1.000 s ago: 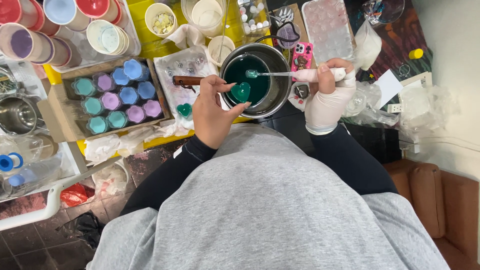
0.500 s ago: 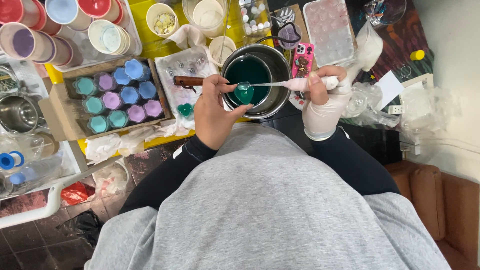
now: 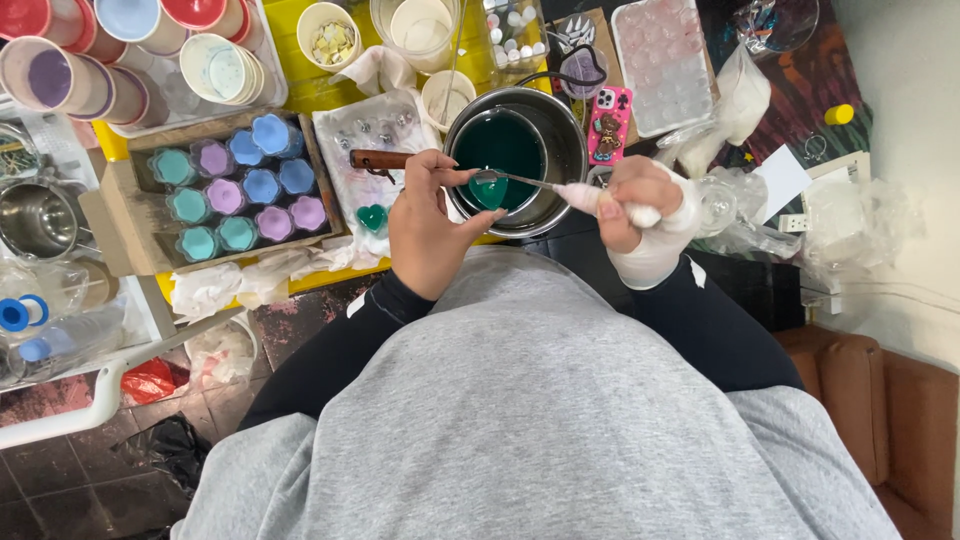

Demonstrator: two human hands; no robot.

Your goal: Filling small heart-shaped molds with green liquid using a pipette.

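Teal heart mould (image 3: 488,192), pink-handled spoon (image 3: 560,188)

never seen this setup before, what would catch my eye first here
Mid-frame, the steel pot of dark teal liquid, where the left hand holds a small teal-filled heart mould and the wrapped right hand tips a spoon over it. Left of it, a cardboard tray of teal, purple and blue filled moulds.

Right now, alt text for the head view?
Seen from above, the left hand holds a small teal heart-shaped mould over a steel pot of dark green liquid while the right hand spoons into it. A tray of pastel moulds sits left.
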